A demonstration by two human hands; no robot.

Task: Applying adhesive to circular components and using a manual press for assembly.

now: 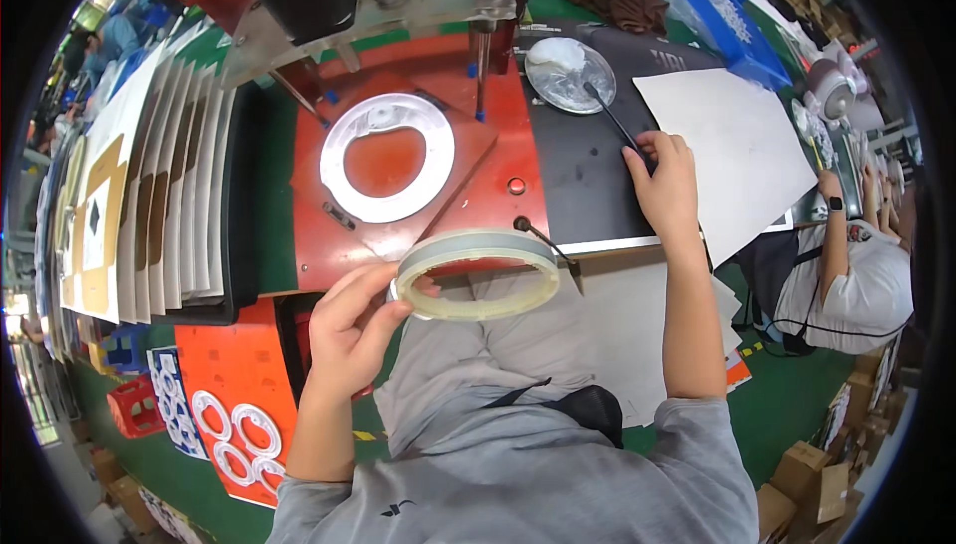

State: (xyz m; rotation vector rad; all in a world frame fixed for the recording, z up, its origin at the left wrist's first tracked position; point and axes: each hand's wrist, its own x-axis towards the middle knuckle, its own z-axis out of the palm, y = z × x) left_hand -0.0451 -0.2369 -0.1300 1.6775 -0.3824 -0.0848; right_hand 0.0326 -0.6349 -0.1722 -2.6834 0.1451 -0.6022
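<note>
Above the person's lap, near the front edge of a red machine base [518, 141], a shallow ring [476, 244] of pale, translucent, plastic-looking material is held up tilted, its upper wall a smooth grey-green band and its near rim yellowish and finely notched. The left hand [349, 323] pinches it at its left edge, thumb on the near side and fingers curled behind, with the forearm rising short and steep from the near left. Farther out, the right arm reaches almost straight toward the far right, and the right hand [665, 184], back turned up, closes thumb and fingertips around a slim black stick [621, 128]. The stick slants far and left, its tip over a round, shiny, shallow dish [546, 94] holding a soft white mass [560, 54]; whether the tip touches the dish I cannot tell. Beneath the dish spreads a smooth matt black surface [573, 171], overlapped on the right by a flat white sheet [732, 141]. On the red base, left of the dish, lies a broad, flat, whitish ring [342, 184] with a glossy face and a large rounded opening. At the far left, stiff white and brown boards [154, 225] stand in a row, edges upright.
</note>
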